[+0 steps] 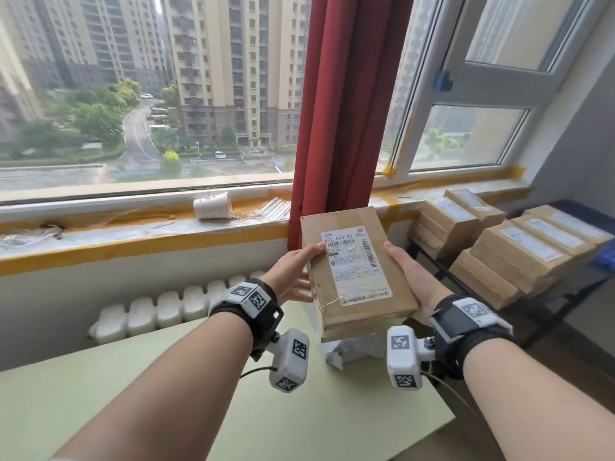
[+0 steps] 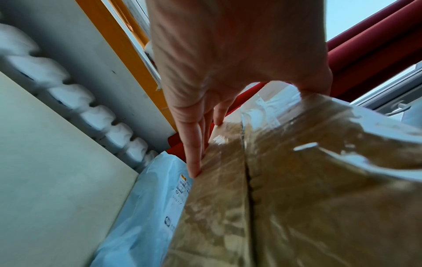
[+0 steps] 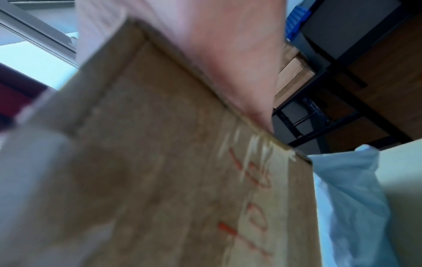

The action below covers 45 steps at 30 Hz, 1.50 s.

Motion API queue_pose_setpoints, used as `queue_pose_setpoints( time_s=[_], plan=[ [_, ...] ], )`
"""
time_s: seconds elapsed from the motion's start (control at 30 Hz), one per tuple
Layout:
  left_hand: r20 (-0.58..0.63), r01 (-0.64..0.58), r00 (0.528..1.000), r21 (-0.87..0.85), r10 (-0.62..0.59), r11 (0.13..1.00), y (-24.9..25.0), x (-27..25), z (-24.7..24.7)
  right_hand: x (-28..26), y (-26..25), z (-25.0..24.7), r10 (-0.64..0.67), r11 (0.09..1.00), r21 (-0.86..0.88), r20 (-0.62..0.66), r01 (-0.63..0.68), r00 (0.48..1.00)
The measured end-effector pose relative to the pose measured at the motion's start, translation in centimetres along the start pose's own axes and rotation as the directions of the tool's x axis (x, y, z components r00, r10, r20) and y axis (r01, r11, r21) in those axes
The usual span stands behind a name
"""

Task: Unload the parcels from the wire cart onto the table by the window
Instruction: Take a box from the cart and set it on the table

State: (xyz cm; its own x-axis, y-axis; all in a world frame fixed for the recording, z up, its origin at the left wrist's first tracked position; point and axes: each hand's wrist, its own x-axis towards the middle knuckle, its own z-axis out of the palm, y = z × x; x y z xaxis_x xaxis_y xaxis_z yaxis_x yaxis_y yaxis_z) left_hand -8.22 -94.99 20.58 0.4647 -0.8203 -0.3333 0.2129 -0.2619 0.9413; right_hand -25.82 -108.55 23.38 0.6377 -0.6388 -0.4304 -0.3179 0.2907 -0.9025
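A brown cardboard parcel point(image 1: 356, 271) with a white shipping label is held in the air between both hands, above the far right corner of the pale green table point(image 1: 233, 400). My left hand point(image 1: 293, 277) grips its left side, thumb on the label, fingers point(image 2: 194, 144) along the taped side. My right hand point(image 1: 409, 274) grips the right side, thumb on top. The left wrist view shows the parcel's point(image 2: 297, 180) taped seam, the right wrist view the parcel's point(image 3: 171, 162) underside with red writing. Beneath the box a white plastic mailer point(image 1: 352, 351) lies on the table.
Stacks of brown boxes point(image 1: 519, 247) fill a dark-framed shelf point(image 1: 572, 294) to the right. A red curtain point(image 1: 349, 94) hangs just behind the parcel. The windowsill point(image 1: 133, 227) carries a white roll point(image 1: 213, 206) and small packets. A white radiator point(image 1: 166, 311) sits below it.
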Motion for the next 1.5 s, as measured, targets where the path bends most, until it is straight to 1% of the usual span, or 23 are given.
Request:
queue_pose_setpoints(
  time_s=[0.13,0.27,0.43,0.57,0.73,0.8,0.9,1.03,1.1,1.2,1.23,1.37,1.5],
  plan=[
    [-0.006,0.065,0.998,-0.009,-0.065,0.998,1.7,3.8,0.4,3.9,-1.8,-1.5,0.04,0.999,0.019,0.009,-0.04,0.999],
    [-0.034,0.107,0.994,-0.003,-0.107,0.994,2.1,7.0,0.6,7.5,-2.3,-2.5,0.054,0.998,0.042,0.006,-0.054,0.999],
    [-0.044,0.191,0.98,-0.03,-0.192,0.981,0.4,9.4,1.1,10.5,-1.2,-3.2,0.125,0.989,0.077,0.023,-0.127,0.992],
    [-0.069,0.232,0.97,-0.05,-0.235,0.972,-0.9,10.7,1.4,12.4,-0.3,-3.7,0.169,0.98,0.096,0.055,-0.174,0.984],
    [-0.14,0.266,0.951,-0.086,-0.276,0.96,-2.4,11.8,2.0,14.4,0.7,-4.2,0.219,0.97,0.088,0.081,-0.225,0.972],
    [-0.16,0.28,0.944,-0.081,-0.289,0.957,-2.6,12.1,2.0,14.8,1.0,-4.3,0.242,0.967,0.06,0.079,-0.247,0.967],
    [-0.179,0.309,0.933,-0.053,-0.313,0.95,-3.0,12.5,1.9,15.2,0.9,-4.4,0.255,0.965,0.033,0.114,-0.26,0.96],
    [-0.201,0.338,0.916,-0.08,-0.347,0.938,-3.2,12.7,2.2,15.8,0.4,-4.5,0.263,0.964,-0.014,0.135,-0.264,0.955],
    [-0.206,0.344,0.912,-0.081,-0.353,0.935,-3.2,12.8,2.2,15.9,0.0,-4.4,0.281,0.958,-0.088,0.106,-0.273,0.954],
    [-0.203,0.361,0.908,-0.067,-0.367,0.93,-3.1,12.8,2.2,16.0,-0.4,-4.4,0.26,0.924,-0.289,0.003,-0.248,0.966],
    [-0.205,0.364,0.906,-0.065,-0.37,0.929,-3.0,12.7,2.2,16.1,-0.4,-4.5,0.266,0.916,-0.311,0.0,-0.252,0.964],
    [-0.218,0.37,0.901,-0.068,-0.375,0.927,-3.0,12.8,2.1,16.3,-0.1,-4.2,0.336,0.914,-0.267,0.07,-0.307,0.939],
    [-0.204,0.371,0.903,-0.071,-0.377,0.926,-2.9,12.8,2.0,16.5,-0.2,-4.1,0.326,0.9,-0.325,0.064,-0.289,0.943]
  ],
)
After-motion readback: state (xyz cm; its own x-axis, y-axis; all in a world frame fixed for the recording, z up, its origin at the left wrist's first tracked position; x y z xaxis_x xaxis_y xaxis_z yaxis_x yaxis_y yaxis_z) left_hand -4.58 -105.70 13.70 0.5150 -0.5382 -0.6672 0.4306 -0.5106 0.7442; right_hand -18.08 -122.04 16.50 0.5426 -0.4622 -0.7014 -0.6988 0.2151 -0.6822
